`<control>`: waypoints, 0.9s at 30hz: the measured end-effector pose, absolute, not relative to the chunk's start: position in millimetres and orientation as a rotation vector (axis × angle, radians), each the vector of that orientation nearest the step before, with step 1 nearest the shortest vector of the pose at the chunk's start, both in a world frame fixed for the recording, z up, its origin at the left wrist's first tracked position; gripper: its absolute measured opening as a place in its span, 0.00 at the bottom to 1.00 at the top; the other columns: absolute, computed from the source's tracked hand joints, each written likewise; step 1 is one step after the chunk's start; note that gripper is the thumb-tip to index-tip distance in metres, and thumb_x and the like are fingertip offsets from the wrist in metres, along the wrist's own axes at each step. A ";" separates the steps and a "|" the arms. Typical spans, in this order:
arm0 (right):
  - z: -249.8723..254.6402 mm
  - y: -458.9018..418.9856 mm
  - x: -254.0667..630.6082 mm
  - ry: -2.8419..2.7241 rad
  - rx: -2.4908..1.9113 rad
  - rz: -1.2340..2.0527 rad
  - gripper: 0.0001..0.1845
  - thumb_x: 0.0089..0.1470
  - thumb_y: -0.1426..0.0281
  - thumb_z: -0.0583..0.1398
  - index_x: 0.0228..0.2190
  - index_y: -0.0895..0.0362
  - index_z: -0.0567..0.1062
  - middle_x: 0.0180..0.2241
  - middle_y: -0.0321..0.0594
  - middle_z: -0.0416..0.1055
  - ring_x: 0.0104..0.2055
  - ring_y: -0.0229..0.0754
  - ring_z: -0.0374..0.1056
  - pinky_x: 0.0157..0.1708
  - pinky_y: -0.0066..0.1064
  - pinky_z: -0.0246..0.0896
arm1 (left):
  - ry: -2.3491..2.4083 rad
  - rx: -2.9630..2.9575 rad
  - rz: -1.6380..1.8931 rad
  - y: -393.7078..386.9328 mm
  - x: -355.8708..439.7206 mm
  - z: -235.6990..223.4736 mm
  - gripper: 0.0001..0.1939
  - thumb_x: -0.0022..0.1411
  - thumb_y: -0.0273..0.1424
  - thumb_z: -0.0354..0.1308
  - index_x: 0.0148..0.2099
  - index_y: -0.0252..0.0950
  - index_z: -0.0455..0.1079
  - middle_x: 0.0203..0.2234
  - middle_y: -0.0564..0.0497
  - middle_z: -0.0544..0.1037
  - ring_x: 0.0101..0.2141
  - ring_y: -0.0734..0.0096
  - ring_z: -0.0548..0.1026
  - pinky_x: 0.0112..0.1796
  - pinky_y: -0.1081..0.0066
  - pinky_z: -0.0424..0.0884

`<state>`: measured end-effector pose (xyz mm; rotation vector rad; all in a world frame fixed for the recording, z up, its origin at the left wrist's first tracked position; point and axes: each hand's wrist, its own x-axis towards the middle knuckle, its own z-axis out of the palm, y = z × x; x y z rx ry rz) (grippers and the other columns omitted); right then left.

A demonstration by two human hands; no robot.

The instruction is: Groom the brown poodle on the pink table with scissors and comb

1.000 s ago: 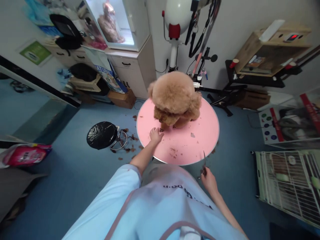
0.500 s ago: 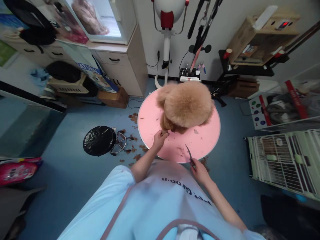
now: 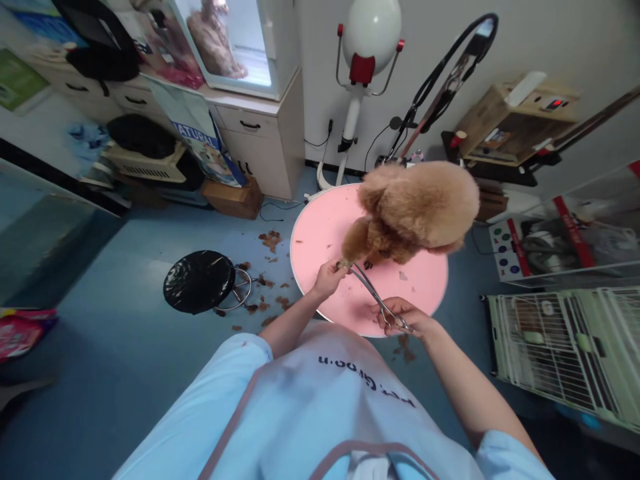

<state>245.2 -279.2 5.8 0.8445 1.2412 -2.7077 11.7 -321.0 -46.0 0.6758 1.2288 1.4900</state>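
Note:
A fluffy apricot dog (image 3: 425, 200) stands on the round pink grooming table (image 3: 320, 227), one leg (image 3: 356, 241) reaching out toward me. My left hand (image 3: 331, 277) is closed on the paw at that leg's end. In my right hand (image 3: 407, 315) is a pair of long curved metal scissors (image 3: 369, 287), held by the finger loops. Their tips lie right by the paw and my left fingers; whether the blades touch the fur I cannot tell. Small hair clippings are scattered over the tabletop.
A black stool (image 3: 200, 281) stands to the left, with brown hair clumps (image 3: 271, 240) on the floor beside it. Behind the table is a white stand dryer (image 3: 373, 30). A wire cage (image 3: 565, 353) and a wooden box (image 3: 520, 120) are on the right.
My left hand has taken the paw and the leg is now stretched out. The scissors have come up and left to the paw. The view has shifted, and the dog appears farther right.

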 end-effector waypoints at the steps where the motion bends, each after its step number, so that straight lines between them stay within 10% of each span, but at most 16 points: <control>1: 5.8 -279.4 242.2 1.235 0.850 -2.723 0.29 0.32 0.64 0.70 0.39 0.63 0.74 0.28 0.40 0.75 0.24 0.36 0.71 0.27 0.27 0.67 | 1.218 0.670 1.486 -321.1 11.2 -46.4 0.15 0.50 0.38 0.60 0.35 0.31 0.67 0.28 0.49 0.74 0.30 0.73 0.72 0.31 0.74 0.63; 27: 16.6 -291.3 230.5 1.288 1.205 -2.568 0.23 0.37 0.72 0.68 0.39 0.61 0.73 0.28 0.37 0.74 0.25 0.33 0.70 0.23 0.22 0.63 | 1.060 0.701 1.521 -302.9 41.6 -80.2 0.09 0.51 0.34 0.58 0.29 0.32 0.66 0.25 0.53 0.70 0.30 0.76 0.67 0.36 0.74 0.64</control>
